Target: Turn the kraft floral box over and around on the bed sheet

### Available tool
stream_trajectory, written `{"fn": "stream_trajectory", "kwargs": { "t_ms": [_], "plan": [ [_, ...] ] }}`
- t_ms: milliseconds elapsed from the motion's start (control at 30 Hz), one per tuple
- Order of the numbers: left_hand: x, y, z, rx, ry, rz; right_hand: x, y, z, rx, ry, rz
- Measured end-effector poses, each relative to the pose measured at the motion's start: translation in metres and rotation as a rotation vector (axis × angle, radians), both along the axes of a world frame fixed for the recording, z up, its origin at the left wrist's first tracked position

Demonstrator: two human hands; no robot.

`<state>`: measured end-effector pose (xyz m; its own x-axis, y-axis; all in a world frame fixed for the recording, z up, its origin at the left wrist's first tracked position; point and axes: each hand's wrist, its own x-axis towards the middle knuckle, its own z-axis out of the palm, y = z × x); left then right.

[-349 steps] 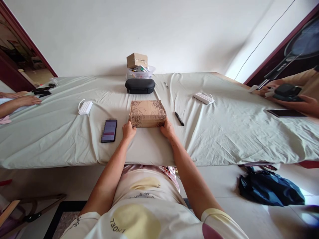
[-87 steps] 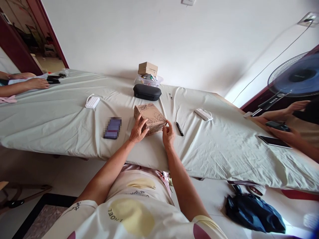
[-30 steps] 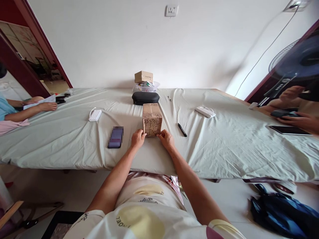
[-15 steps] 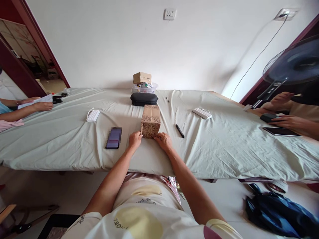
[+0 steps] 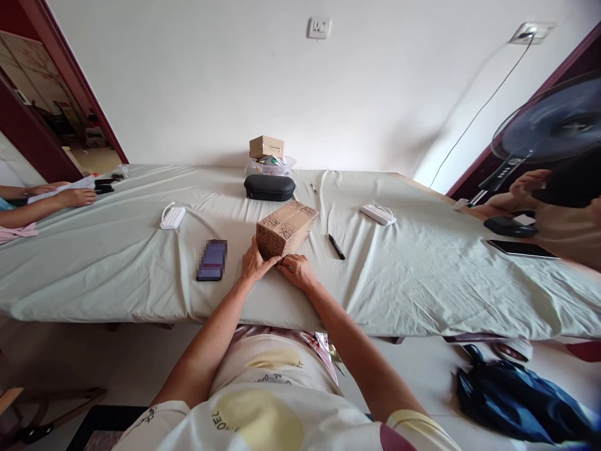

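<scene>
A brown cardboard box [image 5: 287,227] with dark scribbled lines on its sides stands at the middle of the table, turned so its far end points right. My left hand [image 5: 256,261] holds the near left corner, fingers up along the side and thumb across the bottom of the near face. At the lower near corner, my right hand [image 5: 297,270] is closed with its fingertips against the box's bottom edge. Right of the box lies a black marker [image 5: 337,247]; left of it lies a phone [image 5: 212,260] with a blurred screen.
Behind the box are a black case [image 5: 269,187] and a plastic tub [image 5: 272,166] with a small carton [image 5: 266,146] on top. White power banks [image 5: 173,217] lie on both sides. Other people's hands show at both table ends; a fan [image 5: 554,125] stands right.
The box has turned clockwise, its far end swinging right. My left hand has moved up around its near left corner, and my right hand has shifted left. A person's hand at right left a dark object.
</scene>
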<state>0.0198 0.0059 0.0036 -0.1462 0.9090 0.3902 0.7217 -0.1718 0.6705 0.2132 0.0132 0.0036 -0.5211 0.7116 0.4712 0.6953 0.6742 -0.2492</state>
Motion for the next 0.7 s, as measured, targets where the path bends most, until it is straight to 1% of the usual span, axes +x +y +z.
{"fn": "stream_trajectory", "kwargs": {
  "t_ms": [100, 200, 367, 500, 700],
  "plan": [
    [0.003, 0.001, -0.002, 0.047, -0.039, -0.001, 0.0, 0.0, -0.001, 0.026, -0.035, 0.026],
    [0.005, 0.001, -0.002, 0.05, -0.044, 0.011, -0.001, -0.001, 0.001, 0.028, -0.05, 0.024],
    [0.01, -0.003, 0.003, 0.005, 0.008, 0.061, -0.004, -0.004, 0.006, -0.036, -0.055, -0.031],
    [0.014, -0.006, 0.006, 0.001, 0.028, 0.087, -0.006, -0.005, 0.008, -0.057, -0.043, -0.097],
    [0.01, -0.008, 0.01, -0.002, -0.072, 0.027, -0.006, -0.004, 0.008, -0.023, 0.081, -0.092]
  ]
}}
